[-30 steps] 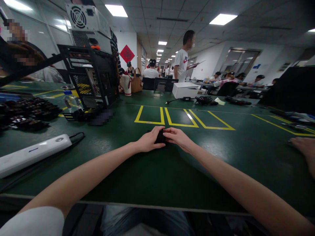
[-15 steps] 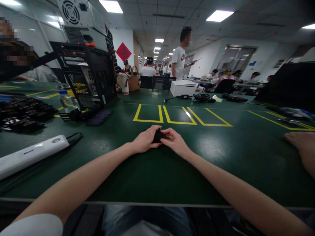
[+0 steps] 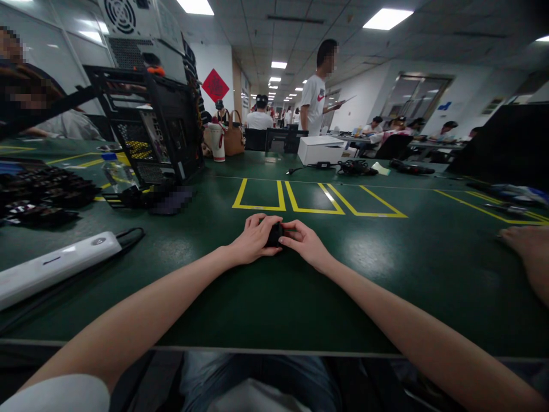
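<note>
A small black object (image 3: 274, 236), its kind too dark and covered to make out, is between my two hands just above or on the green table (image 3: 274, 297). My left hand (image 3: 254, 239) is wrapped round its left side, with the thumb below and the fingers over the top. From the right, my right hand (image 3: 302, 241) pinches the object's edge between thumb and fingertips. Much of the object is hidden by my fingers. Beyond my hands, yellow tape outlines (image 3: 259, 208) mark the table.
At left are a white power strip (image 3: 55, 269), a pile of black parts (image 3: 47, 191), a water bottle (image 3: 118, 174) and an open computer case (image 3: 148, 126). A white box (image 3: 321, 150) and black cables (image 3: 355, 167) lie at the back. Another person's hand (image 3: 525, 243) rests at the right.
My left fingers have lifted and shifted slightly over the black object. My right hand keeps its pinch. The whole view has tilted a little.
</note>
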The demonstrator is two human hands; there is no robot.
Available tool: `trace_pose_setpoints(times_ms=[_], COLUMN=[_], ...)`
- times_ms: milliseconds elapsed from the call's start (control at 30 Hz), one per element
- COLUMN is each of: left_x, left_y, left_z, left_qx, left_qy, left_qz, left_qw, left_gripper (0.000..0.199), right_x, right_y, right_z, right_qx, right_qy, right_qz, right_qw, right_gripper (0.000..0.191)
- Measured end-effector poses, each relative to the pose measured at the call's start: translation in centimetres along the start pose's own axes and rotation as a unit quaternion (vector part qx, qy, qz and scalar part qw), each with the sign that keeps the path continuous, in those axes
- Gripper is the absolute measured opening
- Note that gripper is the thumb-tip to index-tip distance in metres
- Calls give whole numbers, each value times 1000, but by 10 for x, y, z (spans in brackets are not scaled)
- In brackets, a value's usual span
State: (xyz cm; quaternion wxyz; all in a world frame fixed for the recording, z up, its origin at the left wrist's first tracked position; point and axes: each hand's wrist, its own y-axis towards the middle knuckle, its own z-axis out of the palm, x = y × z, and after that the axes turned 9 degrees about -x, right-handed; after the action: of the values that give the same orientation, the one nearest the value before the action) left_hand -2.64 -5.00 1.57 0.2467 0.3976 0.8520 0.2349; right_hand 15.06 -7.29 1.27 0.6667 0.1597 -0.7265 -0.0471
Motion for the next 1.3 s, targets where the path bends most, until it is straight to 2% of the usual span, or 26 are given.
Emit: trace_pose_setpoints(times_ms=[200,333,467,567,733,1000,1167,1300], left_x=[0,0,-1,-2,-2,-3,-3,-4], left_y=[0,0,0,-1,-1,-2,-1,-2], left_z=[-1,-1,-2,-3,-2,-2,-2,-2], left_qx=[4,7,8,11,4,3,4,5], left_qy=[-64,-63,-61,-61,-59,-41,-47,-50], left_qz=[38,33,35,33,31,27,31,24], left_qw=[997,997,997,998,998,999,998,998], left_gripper=[59,60,60,59,58,61,60,59], right_x=[-1,-2,-2,0,2,0,1,2], right_y=[-1,1,1,0,-1,1,1,0], right_z=[1,2,1,0,-1,2,1,0], right_qx=[-1,-18,-32,-15,15,-17,-10,1], right_qy=[11,0,-16,-13,30,14,-9,11], right_qz=[-13,-17,-3,16,3,0,2,-1], right_qw=[1000,1000,999,1000,999,1000,1000,1000], right_gripper=[23,21,29,31,31,23,30,27])
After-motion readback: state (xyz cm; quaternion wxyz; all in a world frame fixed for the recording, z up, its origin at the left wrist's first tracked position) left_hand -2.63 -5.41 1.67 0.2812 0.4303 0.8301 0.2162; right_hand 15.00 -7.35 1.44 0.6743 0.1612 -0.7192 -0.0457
